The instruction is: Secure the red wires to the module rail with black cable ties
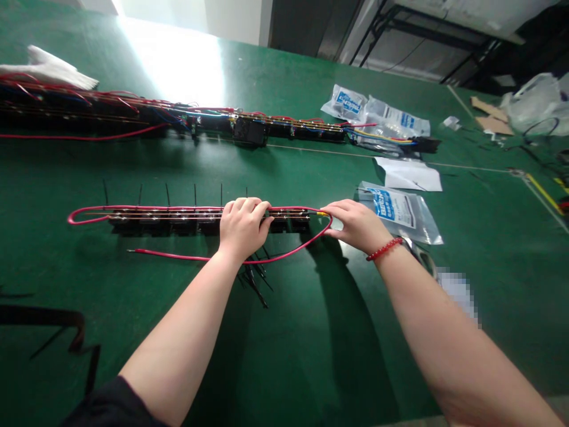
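A long strip of black connector blocks [208, 220] lies on the green mat, with thin wires running along it. A red wire [195, 207] follows the strip, loops round at its left end and has a second stretch curving below it [213, 258]. My left hand [243, 228] is curled over the middle of the strip, gripping the red wire and the thin wires against the blocks. My right hand [353, 224] pinches the wire near a small yellow terminal [322, 213] at the strip's right end. Several thin black cable ties [194, 194] stand up behind the strip.
A similar, longer wired harness [249, 130] lies across the mat farther back. Several loose black ties [254, 280] lie below my left wrist. Clear plastic bags [395, 213], white paper [408, 174], a white cloth [48, 68] and cardboard pieces [491, 115] lie around.
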`<state>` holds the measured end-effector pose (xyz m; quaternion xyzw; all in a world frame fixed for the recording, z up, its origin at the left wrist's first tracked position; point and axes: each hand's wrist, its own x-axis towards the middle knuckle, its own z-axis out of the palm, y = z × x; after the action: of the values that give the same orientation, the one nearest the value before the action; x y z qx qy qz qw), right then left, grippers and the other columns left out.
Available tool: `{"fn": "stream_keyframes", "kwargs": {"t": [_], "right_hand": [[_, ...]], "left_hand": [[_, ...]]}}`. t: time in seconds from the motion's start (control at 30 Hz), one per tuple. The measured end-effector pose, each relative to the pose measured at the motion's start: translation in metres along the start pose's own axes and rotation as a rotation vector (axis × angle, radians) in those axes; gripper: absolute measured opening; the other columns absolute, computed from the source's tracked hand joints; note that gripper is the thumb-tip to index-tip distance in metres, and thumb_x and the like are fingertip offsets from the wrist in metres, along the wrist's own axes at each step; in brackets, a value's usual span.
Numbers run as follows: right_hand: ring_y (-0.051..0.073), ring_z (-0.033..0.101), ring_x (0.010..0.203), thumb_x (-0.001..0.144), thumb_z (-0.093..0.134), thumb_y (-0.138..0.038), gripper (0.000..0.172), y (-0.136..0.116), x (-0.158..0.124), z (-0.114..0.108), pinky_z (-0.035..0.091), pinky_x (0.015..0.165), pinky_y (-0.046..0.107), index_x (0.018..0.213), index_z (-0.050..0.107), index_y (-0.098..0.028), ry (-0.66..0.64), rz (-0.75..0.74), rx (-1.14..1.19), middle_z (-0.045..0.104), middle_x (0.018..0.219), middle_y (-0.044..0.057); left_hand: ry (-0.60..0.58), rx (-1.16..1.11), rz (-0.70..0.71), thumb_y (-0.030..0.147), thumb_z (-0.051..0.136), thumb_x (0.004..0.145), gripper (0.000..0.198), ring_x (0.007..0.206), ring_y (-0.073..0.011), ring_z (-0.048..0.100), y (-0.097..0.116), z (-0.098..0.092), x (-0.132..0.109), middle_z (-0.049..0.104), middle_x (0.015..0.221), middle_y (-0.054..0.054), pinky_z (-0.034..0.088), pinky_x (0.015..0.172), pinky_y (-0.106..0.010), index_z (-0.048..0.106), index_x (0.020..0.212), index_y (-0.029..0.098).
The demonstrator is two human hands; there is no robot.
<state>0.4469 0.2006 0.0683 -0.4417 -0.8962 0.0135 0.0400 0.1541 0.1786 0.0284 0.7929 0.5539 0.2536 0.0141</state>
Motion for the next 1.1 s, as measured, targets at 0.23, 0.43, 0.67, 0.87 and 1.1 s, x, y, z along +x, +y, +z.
{"fn": "stream_keyframes", "kwargs": {"t": [0.23,0.43,0.67,0.87,1.1], "right_hand": [[0.025,0.068,0.093,0.078,0.076,-0.033,0.027,0.001,0.006,-0.004,0.055,0.079,0.036,0.102,0.073,-0.021,0.015,0.080,0.124,0.075,0.102,0.008],[0.023,0.068,0.088,0.079,0.076,-0.035,0.022,0.004,0.013,-0.003,0.054,0.077,0.034,0.096,0.075,-0.022,0.025,0.115,0.203,0.075,0.093,0.006],[0.026,0.066,0.094,0.078,0.074,-0.035,0.028,0.005,0.013,-0.002,0.055,0.083,0.040,0.102,0.072,-0.021,-0.025,0.099,0.258,0.073,0.100,0.008],[0.028,0.065,0.105,0.077,0.076,-0.037,0.049,0.002,0.009,0.007,0.054,0.090,0.044,0.122,0.065,-0.022,-0.050,0.104,0.255,0.071,0.114,0.010],[0.029,0.064,0.107,0.073,0.080,-0.032,0.060,-0.016,0.017,0.005,0.053,0.092,0.044,0.128,0.060,-0.018,-0.038,0.014,0.093,0.069,0.119,0.013]], "left_hand": [[-0.019,-0.011,-0.010,0.038,0.054,0.093,0.022,0.104,-0.0275,0.057,0.000,-0.002,0.001,0.068,0.113,-0.006,0.041,0.089,-0.044,0.066,0.108,0.027],[-0.012,0.005,-0.006,0.038,0.054,0.093,0.021,0.104,-0.0269,0.057,0.000,-0.002,0.000,0.068,0.113,-0.006,0.041,0.089,-0.043,0.066,0.107,0.027],[-0.009,-0.013,-0.009,0.037,0.054,0.093,0.021,0.105,-0.0276,0.057,0.000,0.000,0.000,0.068,0.113,-0.006,0.041,0.089,-0.044,0.066,0.108,0.027],[-0.008,-0.013,-0.009,0.037,0.054,0.093,0.021,0.105,-0.0275,0.057,0.000,-0.001,0.000,0.068,0.113,-0.006,0.041,0.090,-0.044,0.066,0.108,0.027],[-0.011,-0.001,-0.007,0.038,0.054,0.093,0.022,0.105,-0.0274,0.057,0.000,-0.001,0.000,0.068,0.113,-0.006,0.041,0.090,-0.044,0.065,0.108,0.027]]}}
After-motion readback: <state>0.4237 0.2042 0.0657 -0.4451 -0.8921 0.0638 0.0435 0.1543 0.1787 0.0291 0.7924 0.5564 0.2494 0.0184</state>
